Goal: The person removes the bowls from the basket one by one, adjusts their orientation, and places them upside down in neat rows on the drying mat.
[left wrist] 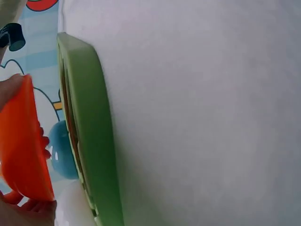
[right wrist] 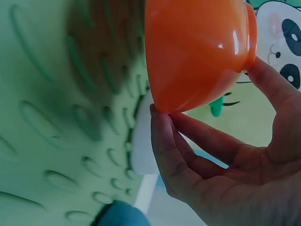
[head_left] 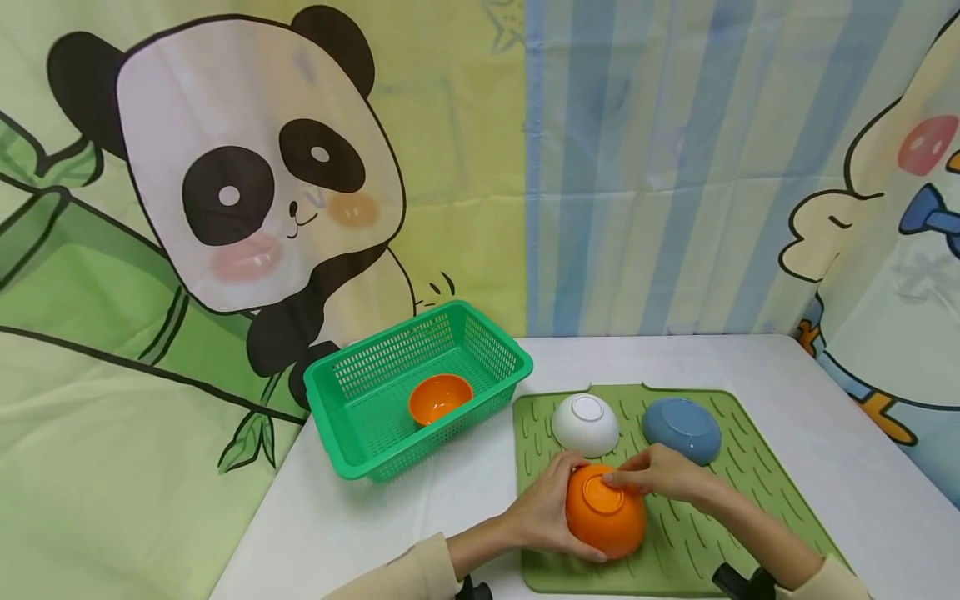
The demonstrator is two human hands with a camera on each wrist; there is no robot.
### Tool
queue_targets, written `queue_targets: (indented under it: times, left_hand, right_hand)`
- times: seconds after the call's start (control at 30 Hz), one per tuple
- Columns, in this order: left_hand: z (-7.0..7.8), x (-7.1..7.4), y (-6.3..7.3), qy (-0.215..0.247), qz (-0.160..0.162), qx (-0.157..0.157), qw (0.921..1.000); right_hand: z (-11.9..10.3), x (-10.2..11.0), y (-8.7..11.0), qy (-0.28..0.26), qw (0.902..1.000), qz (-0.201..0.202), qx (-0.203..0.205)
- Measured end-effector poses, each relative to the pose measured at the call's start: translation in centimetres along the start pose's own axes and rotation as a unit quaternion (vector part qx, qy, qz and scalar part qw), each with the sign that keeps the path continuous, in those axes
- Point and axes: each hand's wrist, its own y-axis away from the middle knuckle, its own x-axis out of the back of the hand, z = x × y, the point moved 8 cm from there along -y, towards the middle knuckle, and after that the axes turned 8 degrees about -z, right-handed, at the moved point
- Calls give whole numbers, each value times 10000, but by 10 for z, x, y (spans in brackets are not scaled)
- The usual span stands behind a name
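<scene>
An orange bowl (head_left: 611, 521) is held upside down over the green drying mat (head_left: 697, 542), its foot ring facing up. My left hand (head_left: 551, 508) grips its left side, the thumb low at the front and the fingers behind. From the right, my right hand (head_left: 663, 475) pinches it, thumb at the foot ring and fingertips at the rim, as the right wrist view shows on the bowl (right wrist: 202, 52). In that view a gap shows between the rim and the mat. Behind it, a white bowl (head_left: 585, 427) and a blue bowl (head_left: 682, 429) rest upside down on the mat.
A green plastic basket (head_left: 390, 462) stands left of the mat, with another orange bowl (head_left: 441, 397) upright inside it. The white tabletop (head_left: 450, 492) runs between basket and mat. A printed curtain (head_left: 465, 167) hangs behind the table.
</scene>
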Motion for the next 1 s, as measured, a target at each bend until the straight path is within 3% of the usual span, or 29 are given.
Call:
queue_targets:
  times: [0.2,0.37,0.67,1.0]
  left_hand:
    - [-6,-10,0,-128,-269,8,9996]
    - [-10,-14,0,-144,-421,46,9990]
    - [-16,-18,-1,-2,-516,134,9986]
    - [-17,-20,-3,-7,-560,158,9983]
  right_hand:
    - [15,-7,-4,-155,9994,229,-213]
    - [17,-11,-5,-97,9987,475,-158]
    - [10,-10,-2,542,9935,996,-18]
    - [12,-12,-4,669,9924,1031,82]
